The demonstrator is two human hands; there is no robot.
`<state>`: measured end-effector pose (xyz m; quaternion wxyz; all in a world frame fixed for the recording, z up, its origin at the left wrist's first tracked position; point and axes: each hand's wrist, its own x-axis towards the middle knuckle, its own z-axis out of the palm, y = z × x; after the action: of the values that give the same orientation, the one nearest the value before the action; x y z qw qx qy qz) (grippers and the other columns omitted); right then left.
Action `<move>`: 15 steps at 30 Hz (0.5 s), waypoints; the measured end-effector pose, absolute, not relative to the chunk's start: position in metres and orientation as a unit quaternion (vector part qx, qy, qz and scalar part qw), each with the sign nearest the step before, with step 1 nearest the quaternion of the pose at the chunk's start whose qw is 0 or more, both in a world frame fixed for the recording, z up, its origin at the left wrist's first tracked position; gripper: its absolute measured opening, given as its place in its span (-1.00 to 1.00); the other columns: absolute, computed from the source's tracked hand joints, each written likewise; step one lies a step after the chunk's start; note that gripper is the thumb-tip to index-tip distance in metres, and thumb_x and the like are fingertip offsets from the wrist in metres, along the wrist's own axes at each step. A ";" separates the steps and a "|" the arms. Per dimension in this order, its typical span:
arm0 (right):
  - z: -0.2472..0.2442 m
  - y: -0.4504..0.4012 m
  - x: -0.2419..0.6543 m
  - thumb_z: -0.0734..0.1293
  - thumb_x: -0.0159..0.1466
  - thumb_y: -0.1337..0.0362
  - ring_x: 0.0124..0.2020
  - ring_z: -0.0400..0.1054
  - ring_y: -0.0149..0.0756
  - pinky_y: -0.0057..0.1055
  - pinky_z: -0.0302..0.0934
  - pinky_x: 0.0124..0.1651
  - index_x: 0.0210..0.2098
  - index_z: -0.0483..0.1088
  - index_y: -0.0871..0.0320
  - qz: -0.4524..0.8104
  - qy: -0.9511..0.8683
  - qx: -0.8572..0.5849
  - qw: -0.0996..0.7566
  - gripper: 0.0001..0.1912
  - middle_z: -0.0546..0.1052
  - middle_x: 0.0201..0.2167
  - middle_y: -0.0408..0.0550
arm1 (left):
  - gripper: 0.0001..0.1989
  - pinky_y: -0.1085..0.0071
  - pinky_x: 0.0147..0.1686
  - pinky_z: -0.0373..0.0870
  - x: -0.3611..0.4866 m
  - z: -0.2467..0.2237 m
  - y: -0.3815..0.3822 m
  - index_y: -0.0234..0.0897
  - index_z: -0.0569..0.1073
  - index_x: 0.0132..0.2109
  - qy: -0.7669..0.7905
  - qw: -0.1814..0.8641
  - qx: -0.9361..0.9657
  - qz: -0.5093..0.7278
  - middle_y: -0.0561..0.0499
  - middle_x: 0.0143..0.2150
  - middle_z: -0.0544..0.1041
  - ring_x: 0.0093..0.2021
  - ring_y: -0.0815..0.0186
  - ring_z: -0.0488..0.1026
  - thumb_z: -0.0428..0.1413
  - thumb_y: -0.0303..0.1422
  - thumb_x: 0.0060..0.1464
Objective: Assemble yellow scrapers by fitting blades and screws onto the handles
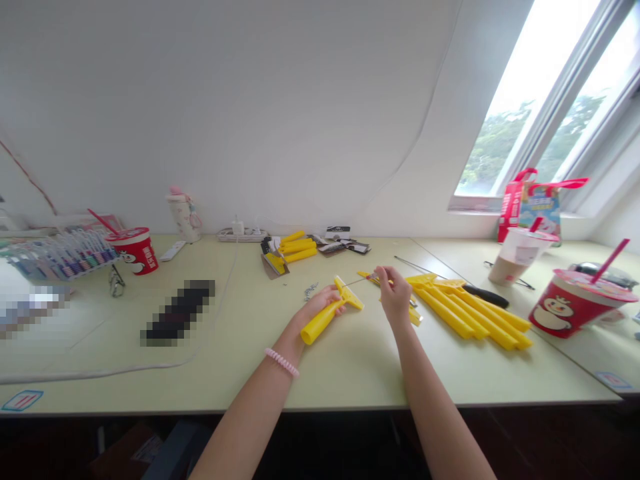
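My left hand (320, 304) grips the handle of a yellow plastic T-shaped scraper (320, 321), whose wide head points away from me. My right hand (395, 294) pinches a thin metal rod (358, 280), and its far end reaches toward the scraper's head. A pile of similar yellow scrapers (473, 312) lies to the right of my right hand. Beside that pile is a black-handled screwdriver (487, 296). A small metal chain (311, 290) lies just beyond my left hand, and several yellow handles (297, 247) lie farther back.
The pale green table (250, 380) has a front edge below my arms. Red paper cups (134, 251) and a milk tea cup (517, 257) stand on it, with a pixelated dark object (179, 312) to the left. A power strip (241, 235) sits against the wall, below a sloped window (530, 100).
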<state>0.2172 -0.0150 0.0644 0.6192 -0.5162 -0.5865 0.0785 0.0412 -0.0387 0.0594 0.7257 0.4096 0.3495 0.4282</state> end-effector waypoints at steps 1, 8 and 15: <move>0.064 -0.015 0.217 0.17 0.19 -0.03 -0.65 0.12 -0.49 -0.52 0.05 -0.53 -0.39 0.41 0.22 0.078 -0.585 -0.516 0.620 -0.57 0.45 -0.55 -0.12 | -0.70 0.54 -0.54 0.18 0.041 0.060 -0.040 -0.32 0.33 -0.12 0.348 0.725 0.412 0.429 0.05 -0.45 0.38 -0.59 0.48 0.27 0.02 -0.54 -0.07; 0.065 -0.015 0.217 0.19 0.17 -0.05 -0.65 0.12 -0.48 -0.52 0.03 -0.56 -0.44 0.42 0.23 0.084 -0.579 -0.515 0.626 -0.56 0.38 -0.63 -0.15 | -0.69 0.53 -0.50 0.23 0.041 0.063 -0.042 -0.32 0.35 -0.11 0.352 0.721 0.406 0.438 0.03 -0.43 0.41 -0.57 0.47 0.32 0.06 -0.54 -0.08; 0.059 -0.005 0.223 0.22 0.13 0.00 -0.55 0.30 -0.39 -0.48 0.19 -0.54 -0.30 0.42 0.23 0.169 -0.452 -0.483 0.731 -0.59 0.46 -0.52 -0.06 | -0.71 0.47 -0.33 0.38 0.044 0.066 -0.030 -0.47 0.34 -0.08 0.357 0.730 0.288 0.507 -0.16 -0.28 0.47 -0.37 0.33 0.47 -0.01 -0.55 -0.01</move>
<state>0.2228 -0.0054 0.0589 0.7312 -0.4827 -0.4516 0.1688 0.0440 -0.0297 0.0660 0.7299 0.2879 0.3571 0.5068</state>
